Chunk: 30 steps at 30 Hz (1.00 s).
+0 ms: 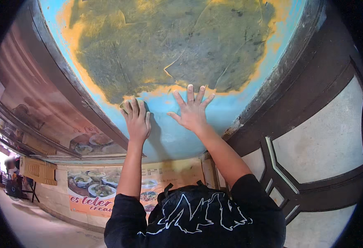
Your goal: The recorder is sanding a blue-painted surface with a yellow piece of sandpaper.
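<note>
A flat surface (158, 134) fills the top and middle, painted light blue, with a large dark grey, scuffed patch (148, 53) edged in orange-yellow. My left hand (137, 122) curls its fingers over a small olive-yellow pad (125, 106), pressed against the surface at the patch's lower left border. Most of the pad is under the fingers, and its kind cannot be made out. My right hand (193, 113) lies flat beside it with fingers spread, the fingertips touching the orange edge. It holds nothing. Both arms reach up from black sleeves.
Dark frames with pale panels (322, 128) stand at the right. A glossy reddish-brown panel (41, 95) with reflections runs along the left. Below hangs a banner (91, 190) with food pictures. Stacked tan stools (38, 170) and a person (12, 165) are at the far left.
</note>
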Available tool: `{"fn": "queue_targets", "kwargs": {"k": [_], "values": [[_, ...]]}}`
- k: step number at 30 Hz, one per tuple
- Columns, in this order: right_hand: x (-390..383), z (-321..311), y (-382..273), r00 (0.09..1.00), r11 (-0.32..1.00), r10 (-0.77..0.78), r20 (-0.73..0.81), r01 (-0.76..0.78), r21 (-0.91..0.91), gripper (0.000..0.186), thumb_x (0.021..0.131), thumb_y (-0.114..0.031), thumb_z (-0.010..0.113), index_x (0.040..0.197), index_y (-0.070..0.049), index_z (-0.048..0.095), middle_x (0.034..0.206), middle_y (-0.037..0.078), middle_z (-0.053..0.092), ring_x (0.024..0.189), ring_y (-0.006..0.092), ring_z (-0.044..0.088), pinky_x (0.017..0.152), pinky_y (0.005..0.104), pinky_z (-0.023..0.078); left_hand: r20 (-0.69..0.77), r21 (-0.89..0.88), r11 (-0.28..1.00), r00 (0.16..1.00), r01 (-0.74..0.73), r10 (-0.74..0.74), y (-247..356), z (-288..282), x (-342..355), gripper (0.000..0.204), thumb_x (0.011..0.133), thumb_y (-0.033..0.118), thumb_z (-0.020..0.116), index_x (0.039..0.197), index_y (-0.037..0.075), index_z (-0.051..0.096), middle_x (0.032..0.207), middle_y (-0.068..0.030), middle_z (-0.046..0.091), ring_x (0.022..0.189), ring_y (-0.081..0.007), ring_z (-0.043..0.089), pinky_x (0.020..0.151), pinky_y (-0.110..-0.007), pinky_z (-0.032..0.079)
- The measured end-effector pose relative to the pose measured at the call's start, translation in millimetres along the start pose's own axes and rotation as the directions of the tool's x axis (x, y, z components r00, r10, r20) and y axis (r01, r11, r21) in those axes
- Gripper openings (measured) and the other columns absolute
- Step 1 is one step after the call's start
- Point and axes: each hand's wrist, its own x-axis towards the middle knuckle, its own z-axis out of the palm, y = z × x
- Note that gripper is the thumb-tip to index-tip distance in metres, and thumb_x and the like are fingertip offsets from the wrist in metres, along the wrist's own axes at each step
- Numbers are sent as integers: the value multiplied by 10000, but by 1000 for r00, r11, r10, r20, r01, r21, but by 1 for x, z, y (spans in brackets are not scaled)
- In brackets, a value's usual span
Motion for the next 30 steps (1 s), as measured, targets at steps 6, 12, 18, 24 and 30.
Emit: {"fn": "queue_targets", "kwargs": {"k": [6, 12, 18, 24, 30], "values": [[3, -4, -7, 999, 1000, 5, 45, -5, 5, 1007, 739, -680, 618, 1514, -308, 94, 1557, 196, -138, 1354, 569, -157, 847, 857, 2, -39, 9, 1000, 999, -12, 13, -6, 17, -34, 605, 899, 230, 587, 1439, 89, 355, 1569, -155, 135, 1448, -383, 52, 1109, -627, 62], [0, -1, -5, 998, 1000, 19, 63, -19, -4, 977, 749, -679, 609, 1511, -310, 120, 1557, 198, -139, 1354, 566, -169, 853, 853, -2, -76, -76, 997, 997, -5, 0, -2, -4, 6, 542, 914, 224, 554, 1402, 43, 405, 1567, -161, 139, 1442, -408, 40, 1113, -614, 25], [5, -2, -16, 999, 999, 17, -49, -16, 32, 948, 764, -699, 579, 1511, -325, 131, 1569, 159, -137, 1374, 522, -187, 885, 829, -60, -90, 38, 999, 996, -25, 28, -16, 16, -33, 570, 907, 245, 571, 1416, 62, 392, 1571, -128, 147, 1449, -381, 48, 1120, -605, 19], [3, -2, -19, 996, 998, 52, -66, -49, 49, 904, 775, -701, 566, 1506, -332, 183, 1576, 141, -117, 1389, 498, -174, 900, 815, -80, -32, -9, 1000, 999, 1, -1, -11, 3, -23, 571, 912, 250, 562, 1418, 55, 382, 1560, -171, 154, 1441, -409, 47, 1112, -619, 29], [2, 0, -22, 997, 998, 60, -57, -58, 35, 855, 799, -680, 555, 1500, -327, 215, 1580, 145, -94, 1392, 506, -149, 915, 806, -76, -19, -10, 999, 999, 48, -48, -10, -6, -18, 567, 907, 245, 563, 1411, 52, 388, 1551, -179, 183, 1437, -417, 70, 1110, -621, 55]]}}
